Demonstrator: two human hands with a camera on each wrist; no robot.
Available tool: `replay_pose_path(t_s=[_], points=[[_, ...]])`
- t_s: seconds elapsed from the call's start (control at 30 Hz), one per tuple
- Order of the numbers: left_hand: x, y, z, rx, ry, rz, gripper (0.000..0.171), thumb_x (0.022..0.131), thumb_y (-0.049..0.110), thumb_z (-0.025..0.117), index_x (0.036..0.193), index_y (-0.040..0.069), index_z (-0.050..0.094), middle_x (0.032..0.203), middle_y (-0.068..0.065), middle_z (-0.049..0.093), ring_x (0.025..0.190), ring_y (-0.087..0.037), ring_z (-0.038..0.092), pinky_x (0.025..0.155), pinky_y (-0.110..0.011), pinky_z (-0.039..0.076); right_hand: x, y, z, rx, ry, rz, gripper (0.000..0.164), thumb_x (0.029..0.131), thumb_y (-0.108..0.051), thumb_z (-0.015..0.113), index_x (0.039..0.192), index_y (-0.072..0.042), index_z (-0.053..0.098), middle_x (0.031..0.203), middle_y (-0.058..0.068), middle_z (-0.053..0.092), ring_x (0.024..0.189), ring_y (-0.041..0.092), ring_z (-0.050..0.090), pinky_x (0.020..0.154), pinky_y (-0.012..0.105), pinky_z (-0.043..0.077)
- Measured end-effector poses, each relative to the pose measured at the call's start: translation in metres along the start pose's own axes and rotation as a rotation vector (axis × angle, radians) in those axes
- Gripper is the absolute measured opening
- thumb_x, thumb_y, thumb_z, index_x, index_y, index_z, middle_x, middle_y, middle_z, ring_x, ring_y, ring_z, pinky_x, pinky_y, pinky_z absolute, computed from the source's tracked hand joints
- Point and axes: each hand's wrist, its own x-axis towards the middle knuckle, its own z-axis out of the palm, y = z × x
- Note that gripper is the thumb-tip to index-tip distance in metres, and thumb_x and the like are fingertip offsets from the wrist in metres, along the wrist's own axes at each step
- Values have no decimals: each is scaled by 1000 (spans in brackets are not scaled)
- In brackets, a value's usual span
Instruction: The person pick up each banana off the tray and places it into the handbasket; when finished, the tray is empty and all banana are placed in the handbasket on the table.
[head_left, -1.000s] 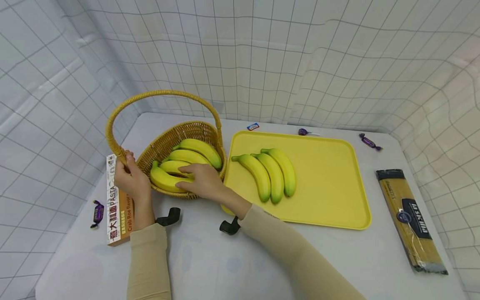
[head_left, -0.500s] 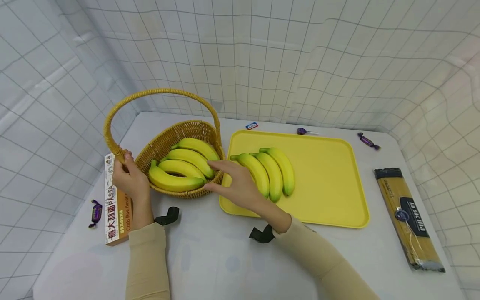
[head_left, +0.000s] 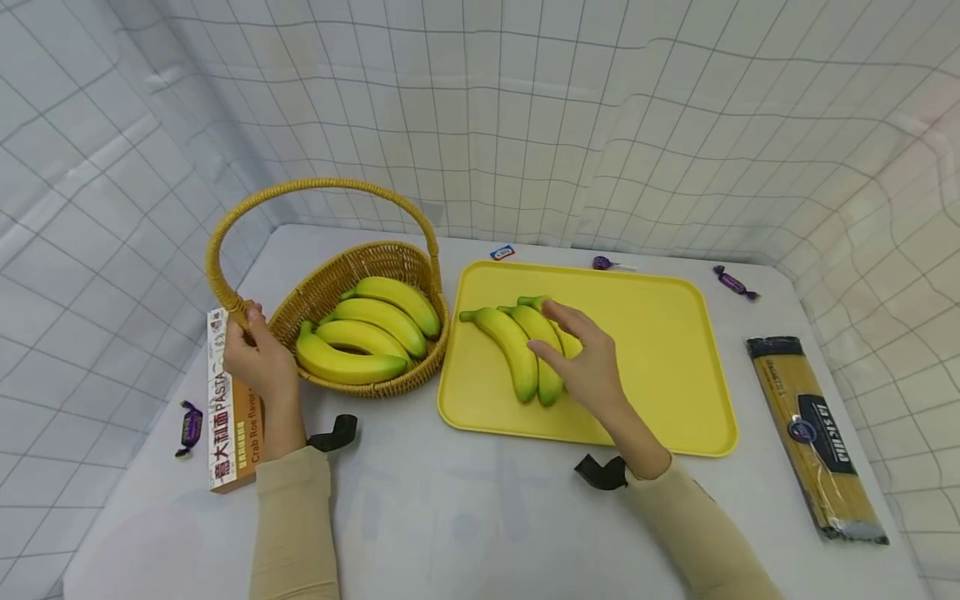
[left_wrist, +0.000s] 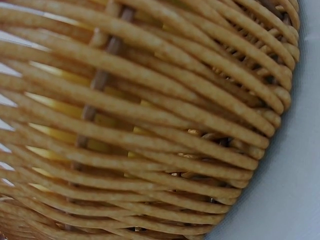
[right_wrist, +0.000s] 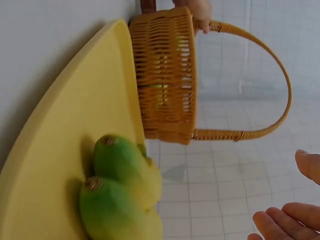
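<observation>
White table [head_left: 465, 517], bananas [head_left: 381, 320] in basket [head_left: 390, 260], between hands [head_left: 262, 358] [head_left: 592, 367]

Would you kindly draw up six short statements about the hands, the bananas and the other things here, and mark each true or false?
1. The left hand grips the basket near the foot of its handle. True.
2. The basket holds only two bananas. False: four bananas show in it.
3. Three bananas lie on the yellow tray. True.
4. The right hand holds a banana. False: the right hand holds nothing.
5. The spaghetti pack lies on the tray. False: the spaghetti pack lies to the tray's right.
6. The lollipop lies beyond the tray's far edge. True.
</observation>
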Motion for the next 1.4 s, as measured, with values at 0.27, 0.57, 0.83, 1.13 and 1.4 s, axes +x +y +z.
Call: replay_pose_path(t_s=[0.27, 0.57, 0.83, 1.13, 1.4], points=[[0, 0, 0, -5, -6, -8, 32, 102, 28, 50, 117, 9, 70, 117, -10, 71, 101, 0, 59, 90, -17, 44, -8, 34, -22, -79, 63, 137, 63, 84, -12, 76, 140, -2, 51, 137, 18, 57, 126, 32, 53, 103, 48, 44], [0, -2, -1, -8, 15, -28, 31, 101, 27, 51, 117, 10, 70, 115, -3, 72, 102, -2, 61, 92, -18, 45, -9, 54, -24, -93, 44, 214, 68, 86, -15, 75, 144, 0, 44, 142, 19, 51, 131, 34, 49, 104, 50, 43], [1, -1, -2, -13, 11, -37, 31, 102, 27, 50, 118, 9, 70, 116, -3, 72, 103, -2, 60, 93, -18, 45, -9, 63, -22, -80, -27, 368, 74, 88, -19, 73, 149, -1, 36, 150, 19, 42, 136, 35, 43, 107, 48, 40], [2, -1, -2, -15, 2, -39, 30, 102, 26, 50, 118, 9, 69, 117, -1, 71, 107, -6, 61, 94, -19, 45, -12, 80, -17, -77, -67, 449, 73, 91, -22, 70, 150, -1, 33, 152, 19, 40, 135, 35, 43, 108, 47, 39], [1, -1, 0, -7, -6, -18, 32, 102, 27, 50, 118, 8, 69, 117, -3, 71, 105, -4, 60, 93, -18, 44, -16, 87, -11, -75, -103, 518, 74, 92, -29, 68, 151, -3, 32, 152, 19, 40, 138, 33, 41, 112, 44, 36]])
